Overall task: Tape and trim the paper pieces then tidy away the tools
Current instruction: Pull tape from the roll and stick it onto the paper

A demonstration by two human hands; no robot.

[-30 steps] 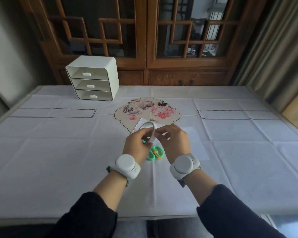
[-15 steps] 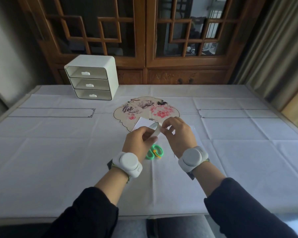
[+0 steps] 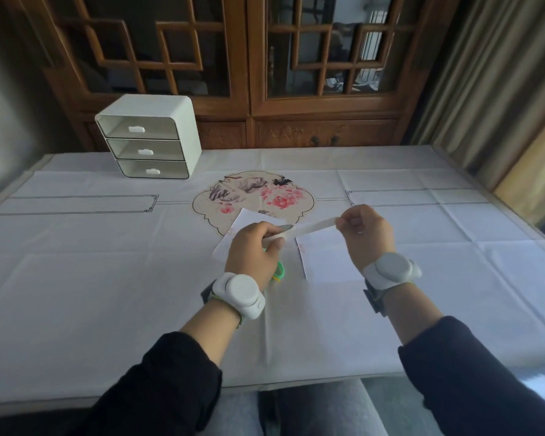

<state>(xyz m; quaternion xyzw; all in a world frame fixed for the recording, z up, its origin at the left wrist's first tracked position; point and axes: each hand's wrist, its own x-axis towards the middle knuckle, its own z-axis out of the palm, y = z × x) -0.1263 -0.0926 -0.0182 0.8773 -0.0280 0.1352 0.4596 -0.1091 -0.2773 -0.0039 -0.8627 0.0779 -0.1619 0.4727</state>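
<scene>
My left hand (image 3: 254,253) grips a white tape roll (image 3: 277,236) above the table's middle. My right hand (image 3: 364,234) pinches the free end of a strip of tape (image 3: 315,226) stretched from the roll up to the right. Two white paper pieces lie on the cloth beneath: one (image 3: 249,220) mostly behind my left hand, the other (image 3: 326,259) under the strip and beside my right wrist. Green-handled scissors (image 3: 279,272) lie on the cloth, largely hidden by my left hand.
A white three-drawer organiser (image 3: 150,136) stands at the back left, drawers closed. A painted flower panel (image 3: 254,193) decorates the white tablecloth (image 3: 107,278) behind the papers. Wooden lattice cabinet doors (image 3: 249,58) rise behind the table; curtains hang at the right.
My hands were close together at the roll; my right hand has moved right and up, drawing out a length of tape, while my left hand keeps the roll.
</scene>
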